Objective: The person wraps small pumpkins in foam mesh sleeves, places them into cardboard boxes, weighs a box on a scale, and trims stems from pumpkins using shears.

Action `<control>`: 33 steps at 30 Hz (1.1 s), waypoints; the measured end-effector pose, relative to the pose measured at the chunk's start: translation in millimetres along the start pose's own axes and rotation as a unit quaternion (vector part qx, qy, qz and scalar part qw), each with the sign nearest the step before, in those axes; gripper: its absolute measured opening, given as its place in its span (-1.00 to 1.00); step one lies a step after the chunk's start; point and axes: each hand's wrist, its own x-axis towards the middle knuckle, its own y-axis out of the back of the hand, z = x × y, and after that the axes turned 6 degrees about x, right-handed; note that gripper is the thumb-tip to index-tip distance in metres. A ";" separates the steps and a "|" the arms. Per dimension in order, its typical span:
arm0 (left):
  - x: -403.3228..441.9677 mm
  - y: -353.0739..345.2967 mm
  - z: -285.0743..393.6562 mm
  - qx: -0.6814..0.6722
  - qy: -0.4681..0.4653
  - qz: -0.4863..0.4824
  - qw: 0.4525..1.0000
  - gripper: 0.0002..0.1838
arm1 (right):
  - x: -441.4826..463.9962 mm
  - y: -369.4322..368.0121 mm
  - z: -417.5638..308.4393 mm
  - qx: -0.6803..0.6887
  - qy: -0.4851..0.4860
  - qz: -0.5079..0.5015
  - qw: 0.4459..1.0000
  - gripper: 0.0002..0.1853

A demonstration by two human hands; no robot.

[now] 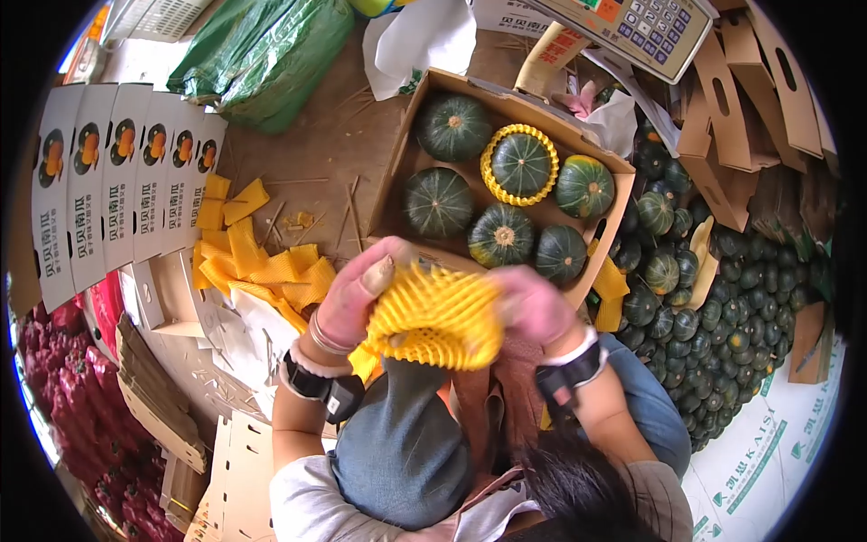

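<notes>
Between my two hands is a yellow foam net (438,316), spread wide above my lap. My left hand (361,294) grips its left side, the thumb pressed on the mesh. At its right side is my right hand (533,307), blurred by motion, with fingers curled against the net. Just beyond them sits an open cardboard box (390,185) with several dark green pumpkins (438,201). One pumpkin (521,164) in the box has a yellow net around it; the others in the box are bare.
Folded yellow nets (262,262) lie left of the box. Printed cartons (117,181) stand at the left, near red bags (81,406). A green bag (271,59) lies at the top, a scale (646,32) at the upper right. Many pumpkins (713,316) are heaped at the right.
</notes>
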 end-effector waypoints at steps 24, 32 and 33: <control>105.7 -13.4 -62.8 0.441 -0.248 0.002 0.862 -0.85 | 1.3 37.5 1.7 -0.475 0.283 0.347 0.758 -0.87; 110.9 -15.5 -69.2 0.405 -0.176 0.102 0.891 -0.89 | 21.2 60.2 -2.2 -0.389 0.226 0.443 0.775 -0.88; 115.8 -12.5 -72.3 0.381 -0.168 0.105 0.903 -0.89 | 22.7 66.3 -0.7 -0.345 0.207 0.446 0.799 -0.87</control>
